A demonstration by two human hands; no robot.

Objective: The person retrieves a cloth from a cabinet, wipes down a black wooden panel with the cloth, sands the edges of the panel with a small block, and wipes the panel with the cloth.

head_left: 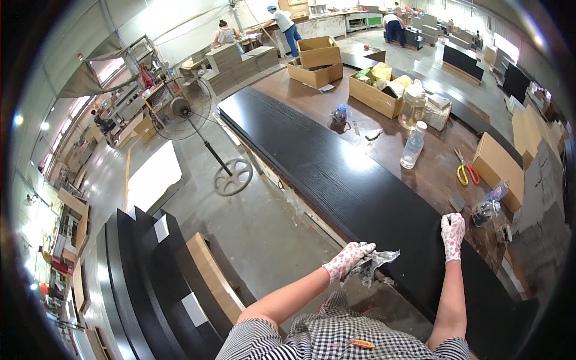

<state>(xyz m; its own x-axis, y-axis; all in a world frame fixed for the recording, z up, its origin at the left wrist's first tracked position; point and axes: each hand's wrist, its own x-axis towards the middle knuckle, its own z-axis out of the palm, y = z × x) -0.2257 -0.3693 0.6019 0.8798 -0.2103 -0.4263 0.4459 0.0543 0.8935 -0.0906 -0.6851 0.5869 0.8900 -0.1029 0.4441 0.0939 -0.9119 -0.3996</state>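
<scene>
A long black wood-grain board (336, 174) lies along the near side of the brown worktable. My left hand (350, 260), in a white glove with pink dots, is closed around a crumpled grey rag (379, 264) at the board's near edge. The rag's loose end spreads over the black surface. At the board's far edge rests my right hand (453, 231), gloved the same way, its fingers curled. Whether it grips the edge or holds something small is hidden.
Scissors (465, 171), a clear bottle (413, 146), a larger jug (412, 105) and cardboard boxes (378, 96) stand beyond the board. A pedestal fan (207, 144) and stacked black panels (150, 282) are on the left. People work at far benches.
</scene>
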